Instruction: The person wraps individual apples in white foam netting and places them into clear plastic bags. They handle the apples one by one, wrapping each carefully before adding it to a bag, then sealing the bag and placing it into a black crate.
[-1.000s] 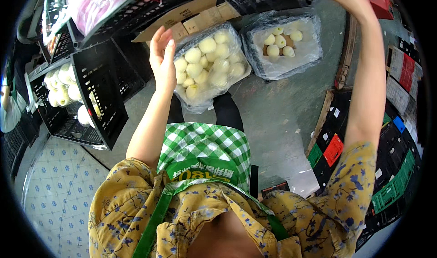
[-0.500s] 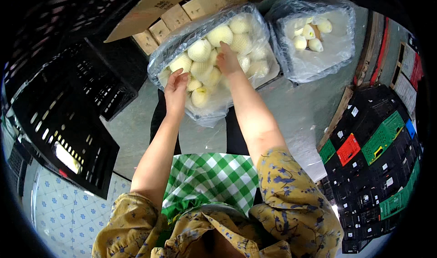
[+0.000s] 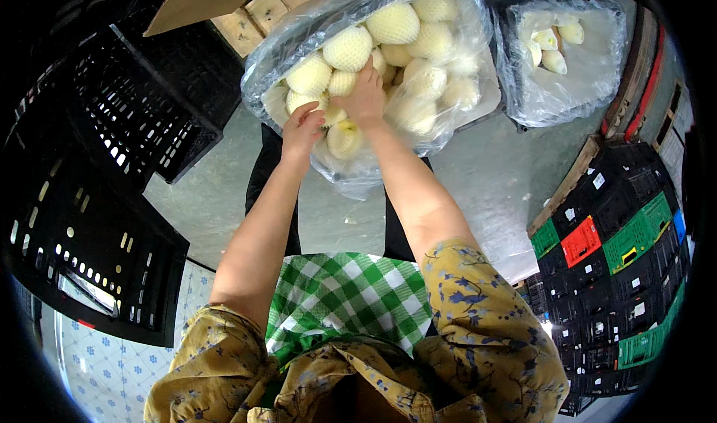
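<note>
At the netted fruits (image 3: 393, 23) inside the plastic liner (image 3: 261, 72), the left hand (image 3: 302, 132) and right hand (image 3: 364, 102) are held half-curled, though whether any fruit is gripped cannot be told, and bruising could be caused if one is pressed against its close neighbours.

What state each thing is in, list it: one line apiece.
Fruit, mostly sleeved in foam netting
Left plastic liner, open, holding many fruit
Right plastic liner, open, holding few
Left hand, partly curled, at the fruit
Right hand, in among the fruit
Crates at right, stacked
Apron, worn
</note>
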